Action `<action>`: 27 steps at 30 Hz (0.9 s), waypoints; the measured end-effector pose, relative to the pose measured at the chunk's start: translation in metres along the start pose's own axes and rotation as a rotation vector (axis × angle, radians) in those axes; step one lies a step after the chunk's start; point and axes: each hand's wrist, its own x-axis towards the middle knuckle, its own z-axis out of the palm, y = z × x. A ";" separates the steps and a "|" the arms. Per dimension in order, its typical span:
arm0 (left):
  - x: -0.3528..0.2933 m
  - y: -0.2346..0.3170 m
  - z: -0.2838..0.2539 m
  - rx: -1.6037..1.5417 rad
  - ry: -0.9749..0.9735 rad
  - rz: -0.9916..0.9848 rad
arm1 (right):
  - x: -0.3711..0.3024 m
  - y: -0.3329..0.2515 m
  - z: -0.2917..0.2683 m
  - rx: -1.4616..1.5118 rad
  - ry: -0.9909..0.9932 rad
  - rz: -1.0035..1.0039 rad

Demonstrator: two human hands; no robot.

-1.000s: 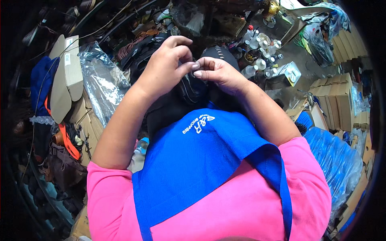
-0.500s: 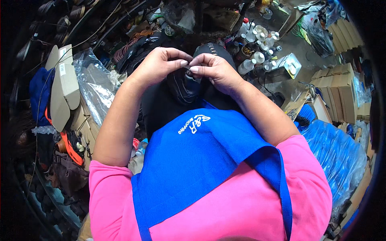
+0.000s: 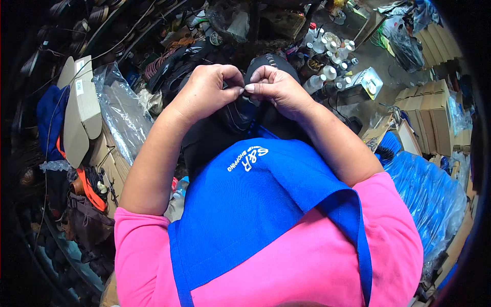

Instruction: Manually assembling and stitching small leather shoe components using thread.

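Observation:
My left hand (image 3: 210, 91) and my right hand (image 3: 281, 91) meet over my lap, thumbs and index fingers pinched together with the tips almost touching. Whatever is between the fingertips is too small to make out. Just beneath them lies a black, shoe-like piece (image 3: 238, 116) with a thin pale line along it. The hands partly cover it, and it blends into the dark clothing on my legs. A blue apron (image 3: 230, 215) spreads over my front, below the hands.
Several bottles (image 3: 329, 73) and a metal can (image 3: 365, 84) stand at the far right. Stacked cardboard (image 3: 427, 117) and a blue plastic-wrapped bundle (image 3: 427, 199) lie right. At left are a grey-beige board (image 3: 82, 110), clear plastic sheeting (image 3: 123, 112) and a dark bag (image 3: 87, 220).
My left hand has turned slightly and its fingers curl more. The fingertips remain together over the black piece, and my right hand has shifted only a little.

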 end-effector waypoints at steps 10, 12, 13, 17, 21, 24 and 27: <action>0.003 0.009 0.005 0.019 0.064 0.019 | -0.002 -0.003 0.001 0.091 0.018 0.066; 0.001 0.010 0.006 0.102 0.108 0.067 | -0.003 -0.005 0.001 0.088 0.021 0.076; 0.000 0.009 0.007 0.102 0.109 0.067 | -0.004 -0.006 0.002 0.028 0.011 0.081; -0.001 0.010 0.008 0.063 0.133 0.015 | -0.002 -0.003 0.005 -0.019 -0.003 0.049; 0.000 0.008 0.008 0.046 0.160 0.015 | -0.001 -0.002 0.003 -0.022 0.009 -0.002; 0.001 0.006 0.008 0.011 0.152 -0.005 | 0.000 0.000 0.004 -0.056 0.018 -0.051; 0.002 0.003 0.009 -0.035 0.160 -0.006 | 0.002 0.003 0.008 -0.058 -0.001 -0.082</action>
